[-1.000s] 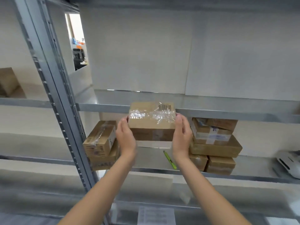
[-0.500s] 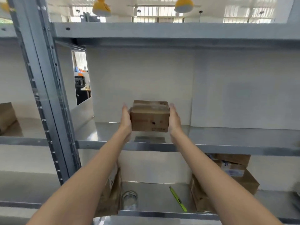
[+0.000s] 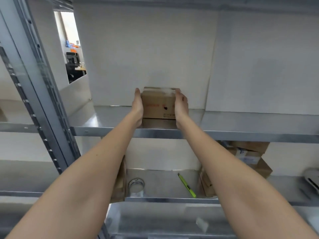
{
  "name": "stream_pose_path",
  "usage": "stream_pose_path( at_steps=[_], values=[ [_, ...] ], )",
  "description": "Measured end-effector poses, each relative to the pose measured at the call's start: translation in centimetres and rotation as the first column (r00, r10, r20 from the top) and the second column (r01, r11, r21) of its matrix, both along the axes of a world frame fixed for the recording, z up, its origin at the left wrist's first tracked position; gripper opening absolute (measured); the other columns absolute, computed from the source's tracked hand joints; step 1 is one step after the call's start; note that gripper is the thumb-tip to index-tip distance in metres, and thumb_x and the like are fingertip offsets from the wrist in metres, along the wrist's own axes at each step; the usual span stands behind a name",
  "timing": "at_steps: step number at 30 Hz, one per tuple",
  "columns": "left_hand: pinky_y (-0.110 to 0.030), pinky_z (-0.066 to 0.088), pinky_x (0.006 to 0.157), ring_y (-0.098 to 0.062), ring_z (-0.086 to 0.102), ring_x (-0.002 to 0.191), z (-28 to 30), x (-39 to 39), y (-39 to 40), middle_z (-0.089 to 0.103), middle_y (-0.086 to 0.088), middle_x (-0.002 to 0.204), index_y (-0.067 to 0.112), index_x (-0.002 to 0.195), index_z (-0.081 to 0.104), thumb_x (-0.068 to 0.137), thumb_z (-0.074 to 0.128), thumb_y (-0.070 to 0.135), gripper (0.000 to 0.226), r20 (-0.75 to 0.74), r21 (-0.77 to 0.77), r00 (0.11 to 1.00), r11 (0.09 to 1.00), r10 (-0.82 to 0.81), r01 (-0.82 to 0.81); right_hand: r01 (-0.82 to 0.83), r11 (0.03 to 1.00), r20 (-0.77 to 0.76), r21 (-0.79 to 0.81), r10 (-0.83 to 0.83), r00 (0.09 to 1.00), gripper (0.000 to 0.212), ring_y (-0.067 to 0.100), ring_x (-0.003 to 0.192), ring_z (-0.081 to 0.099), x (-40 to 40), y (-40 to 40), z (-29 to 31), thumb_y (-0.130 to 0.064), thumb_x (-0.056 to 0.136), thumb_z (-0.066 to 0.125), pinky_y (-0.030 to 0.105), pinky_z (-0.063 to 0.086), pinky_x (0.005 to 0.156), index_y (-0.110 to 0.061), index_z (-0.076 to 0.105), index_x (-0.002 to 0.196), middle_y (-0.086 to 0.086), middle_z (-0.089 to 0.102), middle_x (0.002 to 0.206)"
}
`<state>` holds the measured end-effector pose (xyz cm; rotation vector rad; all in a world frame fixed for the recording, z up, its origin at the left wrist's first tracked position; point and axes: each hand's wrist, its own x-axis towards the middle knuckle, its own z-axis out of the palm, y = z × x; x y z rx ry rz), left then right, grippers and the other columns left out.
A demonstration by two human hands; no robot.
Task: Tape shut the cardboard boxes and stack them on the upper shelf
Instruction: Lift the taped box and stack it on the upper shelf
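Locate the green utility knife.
Head view, lower shelf: the green utility knife lies right of the tape roll, between the person's forearms.

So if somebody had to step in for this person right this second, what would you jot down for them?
Left hand: flat against the left side of the taped box, fingers straight.
Right hand: cupped around its right side, fingers curled over the top edge.
The box sits on the upper shelf, near the back wall, nothing else visible there.
Done: this box is taped and set down.
Left: let go, then tape and stack the other boxes on the lower shelf; tape roll and green cutter lie there.
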<state>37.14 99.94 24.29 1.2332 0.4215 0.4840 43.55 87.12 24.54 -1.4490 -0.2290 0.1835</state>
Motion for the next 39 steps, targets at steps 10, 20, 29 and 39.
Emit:
stream_pose_path(
  at_steps=[10, 20, 29, 39],
  values=[
    [-0.025, 0.046, 0.071, -0.013, 0.062, 0.075, -0.7, -4.7, -0.2, 0.067, 0.004, 0.086, 0.018, 0.097, 0.064, 0.104, 0.033, 0.025, 0.032, 0.263, 0.312, 0.791, 0.727, 0.553, -0.612, 0.471, 0.874, 0.529, 0.116, -0.456, 0.715, 0.032, 0.020, 0.117, 0.048, -4.6, -0.1, 1.0, -0.025, 0.094, 0.052, 0.032, 0.028, 0.097, -0.010, 0.052, 0.122, 0.002, 0.053, 0.125],
    [-0.018, 0.034, 0.053, 0.003, 0.045, 0.059, -9.7, -13.7, -0.7, 0.050, 0.012, 0.067, 0.028, 0.076, 0.055, 0.098, 0.035, 0.025, 0.030, 0.143, 0.302, 0.578, 0.520, 0.804, -0.799, 0.090, 0.986, 0.855, -0.141, 0.075, 0.513, 0.024, 0.020, 0.060, 0.041, -11.8, 1.7, -6.6, -0.013, 0.099, 0.045, 0.032, 0.028, 0.054, -0.005, 0.047, 0.076, 0.005, 0.046, 0.069],
    [-0.033, 0.041, 0.083, -0.025, 0.052, 0.102, -21.1, -17.5, -1.2, 0.049, -0.012, 0.126, 0.010, 0.114, 0.051, 0.104, 0.035, 0.025, 0.025, -0.299, 0.218, 0.487, 0.555, 0.821, -0.803, 0.017, 0.820, 0.579, -0.572, 0.389, 0.717, 0.026, 0.035, 0.079, 0.056, -10.2, 4.3, -16.2, -0.023, 0.100, 0.044, 0.035, 0.033, 0.063, -0.005, 0.057, 0.086, 0.018, 0.063, 0.085],
    [-0.052, 0.002, 0.122, -0.023, -0.004, 0.152, -25.6, -16.9, 0.3, -0.012, 0.007, 0.164, 0.038, 0.154, -0.009, 0.099, 0.026, 0.060, 0.069, -0.401, 0.296, 0.696, 0.804, 0.595, -0.516, -0.468, 0.499, -0.006, -0.729, 0.679, 0.734, 0.058, 0.018, 0.145, 0.027, -5.9, 13.2, -22.3, -0.056, 0.101, 0.018, 0.030, 0.021, 0.111, -0.030, 0.024, 0.153, -0.006, 0.025, 0.159]
  ],
)
